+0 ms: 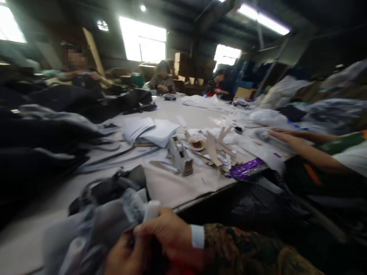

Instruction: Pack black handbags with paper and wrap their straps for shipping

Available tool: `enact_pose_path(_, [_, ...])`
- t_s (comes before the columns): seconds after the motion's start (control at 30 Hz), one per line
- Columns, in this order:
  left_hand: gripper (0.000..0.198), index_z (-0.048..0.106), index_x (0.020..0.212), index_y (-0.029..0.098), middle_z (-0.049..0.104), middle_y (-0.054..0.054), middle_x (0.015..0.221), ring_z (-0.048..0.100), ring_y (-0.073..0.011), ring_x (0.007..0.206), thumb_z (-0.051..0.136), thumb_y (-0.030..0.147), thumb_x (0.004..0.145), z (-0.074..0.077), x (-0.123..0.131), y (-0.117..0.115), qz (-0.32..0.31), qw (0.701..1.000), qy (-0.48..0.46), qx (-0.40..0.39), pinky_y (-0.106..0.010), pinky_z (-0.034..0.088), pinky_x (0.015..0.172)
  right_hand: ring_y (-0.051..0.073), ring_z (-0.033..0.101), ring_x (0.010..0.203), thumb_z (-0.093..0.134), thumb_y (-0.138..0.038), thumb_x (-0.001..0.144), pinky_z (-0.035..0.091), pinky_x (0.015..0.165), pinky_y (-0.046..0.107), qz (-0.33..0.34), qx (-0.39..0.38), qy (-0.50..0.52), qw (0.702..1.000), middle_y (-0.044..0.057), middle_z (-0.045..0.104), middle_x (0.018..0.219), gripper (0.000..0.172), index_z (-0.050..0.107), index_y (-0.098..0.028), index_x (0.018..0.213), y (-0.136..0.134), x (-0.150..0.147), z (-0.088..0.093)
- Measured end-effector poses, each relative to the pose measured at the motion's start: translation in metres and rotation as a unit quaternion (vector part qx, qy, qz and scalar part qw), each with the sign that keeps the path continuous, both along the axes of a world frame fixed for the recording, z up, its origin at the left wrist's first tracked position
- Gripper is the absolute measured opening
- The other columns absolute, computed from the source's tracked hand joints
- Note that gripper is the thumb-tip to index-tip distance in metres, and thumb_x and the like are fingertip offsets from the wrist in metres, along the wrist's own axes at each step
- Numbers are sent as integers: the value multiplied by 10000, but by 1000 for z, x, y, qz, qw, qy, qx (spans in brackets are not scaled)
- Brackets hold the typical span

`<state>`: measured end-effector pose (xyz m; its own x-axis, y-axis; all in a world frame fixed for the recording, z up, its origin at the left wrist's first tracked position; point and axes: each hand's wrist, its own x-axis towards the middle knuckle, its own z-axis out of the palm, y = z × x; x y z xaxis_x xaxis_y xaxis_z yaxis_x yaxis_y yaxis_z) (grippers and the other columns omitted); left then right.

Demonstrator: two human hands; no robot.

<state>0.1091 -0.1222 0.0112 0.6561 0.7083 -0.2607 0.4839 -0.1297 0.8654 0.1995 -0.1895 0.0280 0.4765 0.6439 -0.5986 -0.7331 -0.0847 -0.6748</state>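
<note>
Garment: grey garment [94, 225], bunched at the near edge of the surface [177, 187], directly in the hands and spilling to their left. Image blurred; detail limited.

Right hand [169, 235]: fingers curled shut on the cloth, pinching it close to a small white piece [150, 210] that stands up just above the knuckles. Judged: a tight hold near that piece keeps the spot taut and facing up for inspection.

Left hand [122, 259]: low, partly cut off by the frame edge, closed on the same cloth just beside the right hand. Judged: it takes the bulk so the right can work finely.

Ahead of the hands: metal desk tool [180, 156], probably a stapler or punch, within reach. Beyond it, white paper stack [151, 131].

Ahead and right: cardboard strips [215, 147] in a loose heap, purple wrapper [246, 168] at the surface edge.

Containers: one small dish [197, 144] among the strips, holding a brown residue; what it is, I cannot tell. Cardboard boxes [183, 63] far behind, contents not visible.

Far right: a co-worker's hand [282, 135] lies flat on pale material. Far left: dark cloth pile [43, 133].
</note>
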Motion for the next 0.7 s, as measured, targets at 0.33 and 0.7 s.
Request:
enact_pose_path(0.33, [509, 674, 953, 132, 694, -41, 711, 590, -144, 558, 745, 598, 759, 3, -14, 3, -13, 980, -93, -176, -244, 458, 531, 119, 555, 465, 838, -330, 597, 460, 482, 248, 76, -2, 15, 997, -17, 619, 571, 329, 623, -151, 770, -19, 1, 3])
enact_pose_path(0.7, [412, 694, 858, 133, 661, -30, 681, 576, -128, 573, 742, 537, 796, 5, -15, 9, -34, 978, -113, -174, -225, 446, 533, 148, 659, 658, 802, -488, 726, 542, 661, 273, 154, 53, -39, 986, 33, 694, 755, 417, 643, -138, 887, -28, 17, 1])
